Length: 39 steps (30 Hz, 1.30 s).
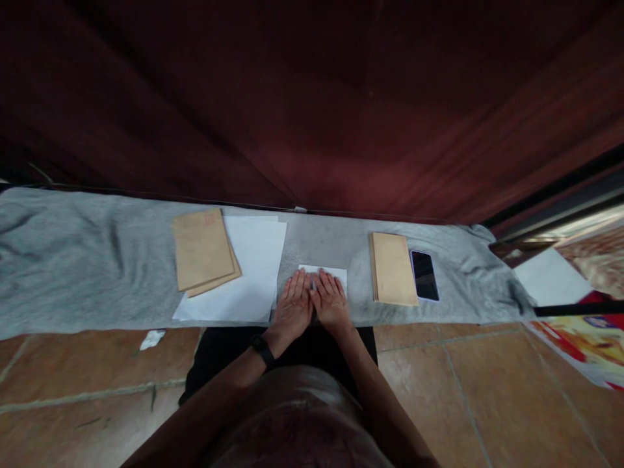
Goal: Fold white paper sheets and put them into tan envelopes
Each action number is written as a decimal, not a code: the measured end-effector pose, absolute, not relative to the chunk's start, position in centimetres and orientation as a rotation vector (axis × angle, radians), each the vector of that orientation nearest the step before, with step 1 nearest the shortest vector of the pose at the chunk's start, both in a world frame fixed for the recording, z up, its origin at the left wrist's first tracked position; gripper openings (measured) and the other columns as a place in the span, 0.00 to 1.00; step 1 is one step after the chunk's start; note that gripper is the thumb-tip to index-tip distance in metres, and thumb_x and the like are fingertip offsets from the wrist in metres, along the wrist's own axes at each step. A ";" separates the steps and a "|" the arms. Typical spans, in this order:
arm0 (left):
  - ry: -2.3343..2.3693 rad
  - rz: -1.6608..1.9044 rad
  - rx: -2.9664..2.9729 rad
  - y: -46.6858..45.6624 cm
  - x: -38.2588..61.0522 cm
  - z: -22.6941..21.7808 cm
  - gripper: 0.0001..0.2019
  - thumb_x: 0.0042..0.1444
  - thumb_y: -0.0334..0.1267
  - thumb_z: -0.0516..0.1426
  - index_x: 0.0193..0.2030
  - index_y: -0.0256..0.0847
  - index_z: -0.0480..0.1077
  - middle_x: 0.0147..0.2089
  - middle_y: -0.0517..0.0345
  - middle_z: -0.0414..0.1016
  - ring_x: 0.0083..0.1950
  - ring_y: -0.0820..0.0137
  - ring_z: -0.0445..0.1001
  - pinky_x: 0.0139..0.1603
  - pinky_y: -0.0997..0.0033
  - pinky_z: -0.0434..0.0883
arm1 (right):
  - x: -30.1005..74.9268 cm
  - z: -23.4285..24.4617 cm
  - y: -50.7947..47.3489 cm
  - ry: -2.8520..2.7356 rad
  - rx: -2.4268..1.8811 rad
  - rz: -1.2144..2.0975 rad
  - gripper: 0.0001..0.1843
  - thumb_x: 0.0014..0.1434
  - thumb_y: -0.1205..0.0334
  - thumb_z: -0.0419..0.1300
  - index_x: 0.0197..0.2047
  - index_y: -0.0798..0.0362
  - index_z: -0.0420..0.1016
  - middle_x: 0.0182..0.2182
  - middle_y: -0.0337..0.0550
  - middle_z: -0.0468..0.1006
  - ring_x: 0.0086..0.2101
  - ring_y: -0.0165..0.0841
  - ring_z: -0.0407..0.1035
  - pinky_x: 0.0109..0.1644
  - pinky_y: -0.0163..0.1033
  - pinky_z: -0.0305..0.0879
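Note:
A small piece of white paper (336,272), apparently folded, lies on the grey cloth in front of me. My left hand (295,300) rests flat on its left part, fingers stretched forward. Beside it, thumbs close together, my right hand (331,300) presses flat on the paper's middle and right. Both palms hide much of the sheet. To the left are larger white sheets (256,266), with brown envelopes (202,250) lying partly over them. Another stack of brown envelopes (396,268) sits to the right of my hands.
A grey cloth (336,233) covers the narrow table. Right of the right-hand stack lies a phone (425,275) with a dark screen. A dark red curtain-like surface (312,117) rises behind the table. A white scrap (152,338) is on the tiled floor (429,377).

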<state>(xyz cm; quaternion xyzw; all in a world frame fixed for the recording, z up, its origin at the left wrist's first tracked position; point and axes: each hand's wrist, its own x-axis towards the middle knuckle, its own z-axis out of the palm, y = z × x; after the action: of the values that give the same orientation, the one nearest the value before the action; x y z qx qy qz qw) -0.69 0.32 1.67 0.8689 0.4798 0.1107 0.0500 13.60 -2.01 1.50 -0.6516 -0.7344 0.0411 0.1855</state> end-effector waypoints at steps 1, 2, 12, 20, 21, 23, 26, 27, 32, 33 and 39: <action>1.458 0.354 2.647 0.3 -0.7 1.7 0.29 0.67 0.33 0.42 0.74 0.24 0.49 0.76 0.34 0.51 0.78 0.57 0.45 0.75 0.48 0.53 | 13.9 1.4 -2.1 -2.065 -1.845 0.100 0.27 0.74 0.56 0.47 0.71 0.53 0.60 0.70 0.49 0.60 0.69 0.40 0.54 0.73 0.51 0.48; 1.457 0.366 2.646 0.3 -0.7 1.8 0.30 0.67 0.34 0.43 0.74 0.25 0.49 0.76 0.34 0.51 0.78 0.57 0.45 0.75 0.48 0.53 | 14.2 1.3 -2.1 -2.061 -1.854 0.083 0.27 0.73 0.57 0.47 0.72 0.53 0.60 0.70 0.50 0.60 0.69 0.40 0.54 0.73 0.52 0.49; 1.525 0.353 2.620 0.0 -0.4 2.4 0.29 0.69 0.39 0.43 0.73 0.25 0.52 0.76 0.37 0.53 0.78 0.57 0.47 0.76 0.51 0.52 | 16.2 0.3 -2.9 -1.986 -1.908 -0.056 0.29 0.73 0.56 0.47 0.72 0.59 0.57 0.70 0.56 0.61 0.69 0.43 0.54 0.72 0.53 0.48; 1.562 0.320 2.614 -0.1 -0.4 2.5 0.28 0.70 0.42 0.44 0.73 0.33 0.55 0.76 0.43 0.53 0.78 0.54 0.47 0.76 0.40 0.46 | 16.2 0.2 -2.8 -1.981 -1.905 -0.061 0.29 0.73 0.56 0.48 0.73 0.59 0.57 0.70 0.56 0.61 0.69 0.43 0.54 0.72 0.53 0.48; 1.562 0.312 2.614 -0.1 -0.4 2.5 0.28 0.70 0.44 0.44 0.73 0.34 0.56 0.76 0.44 0.52 0.78 0.53 0.47 0.75 0.38 0.45 | 16.2 0.1 -2.8 -1.982 -1.904 -0.066 0.29 0.73 0.56 0.48 0.73 0.59 0.57 0.70 0.56 0.61 0.69 0.43 0.55 0.72 0.53 0.48; 1.561 0.292 2.619 -0.1 -0.6 2.6 0.28 0.70 0.45 0.45 0.73 0.36 0.56 0.77 0.45 0.51 0.78 0.53 0.46 0.75 0.37 0.44 | 16.2 0.1 -2.8 -1.985 -1.898 -0.080 0.29 0.73 0.56 0.48 0.72 0.59 0.58 0.69 0.56 0.61 0.69 0.43 0.55 0.72 0.53 0.48; 1.575 0.264 2.620 -0.1 -0.7 2.7 0.29 0.71 0.46 0.45 0.74 0.35 0.55 0.77 0.46 0.50 0.78 0.53 0.45 0.75 0.38 0.43 | 16.3 0.0 -2.8 -1.989 -1.887 -0.101 0.29 0.73 0.56 0.48 0.72 0.59 0.58 0.69 0.56 0.62 0.68 0.43 0.55 0.72 0.53 0.48; 1.579 0.260 2.622 -0.1 -0.7 2.7 0.29 0.71 0.46 0.44 0.74 0.34 0.55 0.77 0.46 0.49 0.78 0.53 0.45 0.76 0.38 0.42 | 16.3 -0.1 -2.8 -1.989 -1.885 -0.108 0.29 0.73 0.56 0.48 0.72 0.60 0.58 0.69 0.56 0.62 0.68 0.43 0.55 0.72 0.53 0.48; 1.584 0.280 2.631 -0.2 -0.6 2.6 0.30 0.70 0.47 0.45 0.74 0.32 0.54 0.77 0.45 0.49 0.79 0.54 0.44 0.76 0.41 0.42 | 16.2 -0.2 -2.8 -1.988 -1.880 -0.130 0.29 0.73 0.56 0.47 0.72 0.60 0.58 0.69 0.56 0.63 0.68 0.43 0.56 0.72 0.53 0.48; 1.584 0.286 2.631 -0.3 -0.6 2.6 0.30 0.70 0.47 0.46 0.74 0.32 0.54 0.77 0.45 0.49 0.79 0.54 0.44 0.76 0.41 0.43 | 16.2 -0.2 -2.8 -1.987 -1.878 -0.130 0.29 0.73 0.55 0.47 0.72 0.60 0.58 0.69 0.56 0.63 0.68 0.43 0.56 0.72 0.53 0.48; 1.594 0.309 2.629 -0.2 -0.5 2.4 0.31 0.69 0.46 0.46 0.74 0.32 0.54 0.77 0.44 0.48 0.78 0.54 0.45 0.76 0.40 0.43 | 16.1 -0.3 -2.8 -1.964 -1.880 -0.137 0.30 0.73 0.55 0.47 0.73 0.60 0.57 0.69 0.57 0.63 0.68 0.43 0.56 0.72 0.53 0.49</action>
<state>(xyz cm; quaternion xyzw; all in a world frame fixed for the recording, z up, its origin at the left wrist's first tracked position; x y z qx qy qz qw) -0.46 -0.24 2.40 0.8506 0.5156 0.0999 0.0256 16.09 -2.82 -0.27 -0.6755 -0.7057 -0.0491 0.2080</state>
